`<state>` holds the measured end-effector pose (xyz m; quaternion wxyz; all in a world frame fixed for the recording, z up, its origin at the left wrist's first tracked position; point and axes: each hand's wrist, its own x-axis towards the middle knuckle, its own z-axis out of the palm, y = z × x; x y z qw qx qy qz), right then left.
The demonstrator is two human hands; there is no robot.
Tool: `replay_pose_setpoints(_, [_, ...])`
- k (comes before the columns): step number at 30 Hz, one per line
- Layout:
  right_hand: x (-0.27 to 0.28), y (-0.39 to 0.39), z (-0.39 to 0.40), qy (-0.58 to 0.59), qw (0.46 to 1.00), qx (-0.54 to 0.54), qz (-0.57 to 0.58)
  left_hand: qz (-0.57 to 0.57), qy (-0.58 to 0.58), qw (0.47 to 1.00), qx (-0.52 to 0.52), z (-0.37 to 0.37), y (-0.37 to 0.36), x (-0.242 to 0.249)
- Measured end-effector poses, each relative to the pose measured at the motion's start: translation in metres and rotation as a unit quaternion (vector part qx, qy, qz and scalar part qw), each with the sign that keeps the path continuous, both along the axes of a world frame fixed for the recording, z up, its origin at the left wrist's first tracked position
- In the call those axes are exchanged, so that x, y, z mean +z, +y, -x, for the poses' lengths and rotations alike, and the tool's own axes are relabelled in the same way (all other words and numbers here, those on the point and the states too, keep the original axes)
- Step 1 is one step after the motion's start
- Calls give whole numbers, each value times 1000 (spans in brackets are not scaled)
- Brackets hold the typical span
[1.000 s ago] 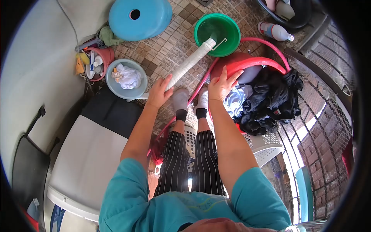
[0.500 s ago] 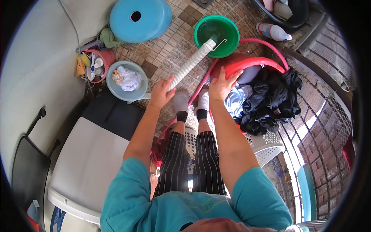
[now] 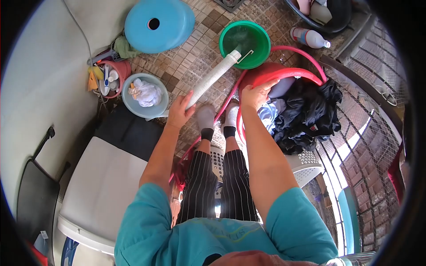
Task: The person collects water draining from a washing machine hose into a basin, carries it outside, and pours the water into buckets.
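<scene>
The left hand [image 3: 178, 112] hides part of the white ribbed hose [image 3: 208, 82]. Dark crumpled clothes [image 3: 306, 116] cover much of the red plastic basin [image 3: 288, 73]; the right hand's [image 3: 254, 96] grip there is unclear. The white plastic bottle's [image 3: 314, 39] label is unreadably small. The picture's top edge crops the black tub [image 3: 336, 23].

No readable text: we find faint lettering on the teal shirt [image 3: 222, 241], label on the white bottle [image 3: 316, 40], both illegible.

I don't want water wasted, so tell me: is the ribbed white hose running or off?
Running: water pours from the white hose into the green basin.
</scene>
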<state>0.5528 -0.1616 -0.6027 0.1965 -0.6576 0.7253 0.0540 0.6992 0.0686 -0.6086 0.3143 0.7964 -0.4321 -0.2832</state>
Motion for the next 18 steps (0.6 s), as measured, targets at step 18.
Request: replay_pose_setpoints(18, [-3, 3, 1, -122, 992, -17, 41, 3, -6, 999, -35, -7, -4, 0])
